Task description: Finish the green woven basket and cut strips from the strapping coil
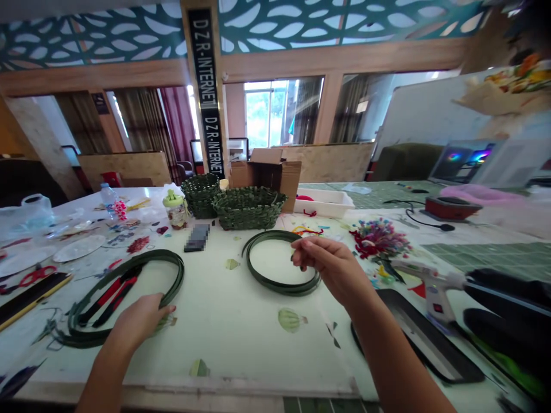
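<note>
While L hand (138, 321) grips flat green strap (176, 276), R hand (331, 269) nears coil (275, 285).

I have my left hand (140, 321) on a green strap coil (170, 274), my right hand (331, 269) bunched just above a second coil (267, 284).

We note dark green strap coils (275, 285), a green woven basket (248, 211), red-and-black tool handles (109, 292), a white tabletop (232, 338) with green leaf prints.

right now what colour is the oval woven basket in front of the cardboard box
The oval woven basket is dark green, seen best in the head view.
</note>
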`<state>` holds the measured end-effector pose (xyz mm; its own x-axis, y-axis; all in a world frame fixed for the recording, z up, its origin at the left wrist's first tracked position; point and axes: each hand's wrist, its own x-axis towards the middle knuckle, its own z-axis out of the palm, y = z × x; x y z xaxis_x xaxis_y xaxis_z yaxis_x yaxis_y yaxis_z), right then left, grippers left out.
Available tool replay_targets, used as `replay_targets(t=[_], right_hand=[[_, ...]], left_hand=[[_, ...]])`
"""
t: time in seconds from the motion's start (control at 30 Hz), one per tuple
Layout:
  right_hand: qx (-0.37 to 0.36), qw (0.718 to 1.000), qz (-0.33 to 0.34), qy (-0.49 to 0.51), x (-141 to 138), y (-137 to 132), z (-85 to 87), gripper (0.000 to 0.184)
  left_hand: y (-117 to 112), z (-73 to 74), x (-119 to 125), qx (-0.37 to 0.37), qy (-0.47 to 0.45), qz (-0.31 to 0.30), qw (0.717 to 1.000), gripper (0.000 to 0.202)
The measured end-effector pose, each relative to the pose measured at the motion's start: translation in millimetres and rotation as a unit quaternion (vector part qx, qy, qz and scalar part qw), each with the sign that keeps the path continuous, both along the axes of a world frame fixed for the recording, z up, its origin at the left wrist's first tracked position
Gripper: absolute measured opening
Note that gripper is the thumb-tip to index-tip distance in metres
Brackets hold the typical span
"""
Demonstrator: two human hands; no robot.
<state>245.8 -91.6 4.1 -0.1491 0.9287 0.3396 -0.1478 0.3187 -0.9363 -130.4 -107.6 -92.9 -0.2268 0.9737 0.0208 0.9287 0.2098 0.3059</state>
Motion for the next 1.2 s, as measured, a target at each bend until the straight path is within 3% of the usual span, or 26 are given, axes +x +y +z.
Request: replay_targets(t=[0.07, 0.13, 0.2, 0.27, 0.4, 0.57, 0.8, 0.87, 1.0, 1.1, 1.2], right_hand=[[0.02, 0.996, -0.065, -0.052, 7, 8, -15.6, 0.027], [0.059, 0.973, -0.119, -0.187, 11, 18, -35.7, 0.028], [0.11, 0.917, -0.156, -0.35, 11, 27, -56.0, 0.026], [0.147, 0.863, -0.176, -0.451, 9, 33, -72.4, 0.025], [0.162, 0.835, -0.191, -0.491, 9, 32, -87.2, 0.025], [0.182, 0.802, -0.163, -0.545, 12, 27, -86.2, 0.02], [0.183, 0.806, -0.15, -0.543, 8, 30, -91.7, 0.023], [0.181, 0.806, -0.151, -0.543, 7, 31, -93.0, 0.023], [0.19, 0.81, -0.144, -0.535, 7, 31, -93.2, 0.022], [0.204, 0.828, -0.151, -0.5, 6, 29, -91.9, 0.023], [0.192, 0.873, -0.159, -0.419, 0, 24, -88.6, 0.026]], left_hand=[[4, -3.4, 1, -0.038, 0.026, -0.022, 0.999, 0.035], [8, -4.2, 4, -0.025, 0.035, -0.036, 0.998, 0.042], [11, -4.2, 8, -0.004, 0.031, -0.049, 0.998, 0.045], [13, -4.4, 10, 0.007, 0.021, -0.051, 0.998, 0.047], [13, -5.4, 9, 0.028, -0.016, -0.02, 0.999, 0.046], [12, -8.7, 6, 0.079, -0.073, 0.066, 0.992, 0.035], [16, -14.8, -4, 0.117, -0.212, 0.068, 0.968, 0.039], [15, -11.4, -4, 0.116, -0.203, 0.083, 0.969, 0.039], [6, 4.1, 13, 0.119, 0.01, 0.138, 0.983, 0.041], [-2, 20.0, 32, 0.194, 0.153, 0.198, 0.949, 0.048], [-10, 36.4, 48, 0.305, 0.209, 0.212, 0.905, 0.046]])
